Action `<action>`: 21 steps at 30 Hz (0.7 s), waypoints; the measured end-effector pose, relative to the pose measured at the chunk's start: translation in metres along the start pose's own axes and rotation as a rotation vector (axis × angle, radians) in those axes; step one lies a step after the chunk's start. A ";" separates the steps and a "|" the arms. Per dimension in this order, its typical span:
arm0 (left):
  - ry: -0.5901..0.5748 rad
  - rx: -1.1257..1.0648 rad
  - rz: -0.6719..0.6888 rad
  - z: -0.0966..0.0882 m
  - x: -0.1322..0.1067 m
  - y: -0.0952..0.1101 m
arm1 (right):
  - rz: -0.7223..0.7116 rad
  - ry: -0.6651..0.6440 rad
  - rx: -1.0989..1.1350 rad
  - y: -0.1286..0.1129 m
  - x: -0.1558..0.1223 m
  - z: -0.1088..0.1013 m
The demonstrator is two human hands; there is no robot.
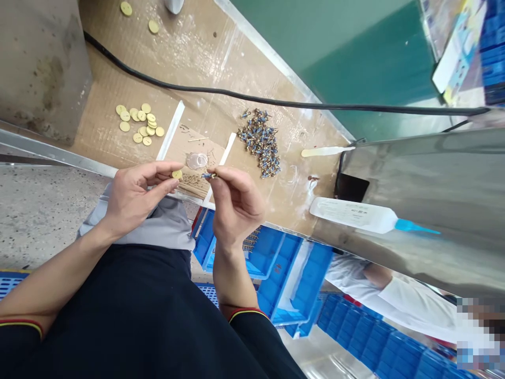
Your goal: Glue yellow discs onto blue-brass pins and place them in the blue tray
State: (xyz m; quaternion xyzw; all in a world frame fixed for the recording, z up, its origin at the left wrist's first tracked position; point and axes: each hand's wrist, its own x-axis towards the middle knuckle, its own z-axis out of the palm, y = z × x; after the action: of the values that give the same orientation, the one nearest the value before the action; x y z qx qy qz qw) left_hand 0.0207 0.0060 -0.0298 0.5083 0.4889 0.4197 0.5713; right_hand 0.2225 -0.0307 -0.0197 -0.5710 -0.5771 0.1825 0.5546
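Note:
My left hand (136,195) pinches a small yellow disc (177,174) between thumb and forefinger. Close beside it, my right hand (234,202) pinches a small blue and brass part (208,175), whose tip points toward the disc. Both hands hover over the near edge of a cardboard-covered bench (197,58). A cluster of several more yellow discs (140,125) lies on the bench to the left. To the right lies a heap of the blue and brass parts (261,143).
A black cable (221,93) crosses the bench. A white glue bottle with a blue nozzle (366,216) rests on a metal surface at right. A wooden stick (325,151) lies near it. Blue bins (272,263) sit below the bench. Another person's white sleeve (394,295) shows at lower right.

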 end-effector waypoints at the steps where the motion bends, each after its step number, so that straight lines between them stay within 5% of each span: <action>1: -0.002 0.002 0.002 0.001 -0.002 0.001 | -0.015 -0.003 0.002 -0.001 -0.002 0.002; 9: -0.040 0.125 0.118 0.003 -0.008 0.006 | -0.141 -0.096 -0.029 -0.002 -0.007 0.008; 21: -0.051 0.128 0.148 0.005 -0.010 0.009 | -0.114 -0.097 -0.054 -0.006 -0.007 0.007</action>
State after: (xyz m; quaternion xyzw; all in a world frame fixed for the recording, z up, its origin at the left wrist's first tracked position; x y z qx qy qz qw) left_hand 0.0242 -0.0036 -0.0190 0.5892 0.4612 0.4156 0.5171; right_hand 0.2122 -0.0356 -0.0200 -0.5425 -0.6396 0.1621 0.5200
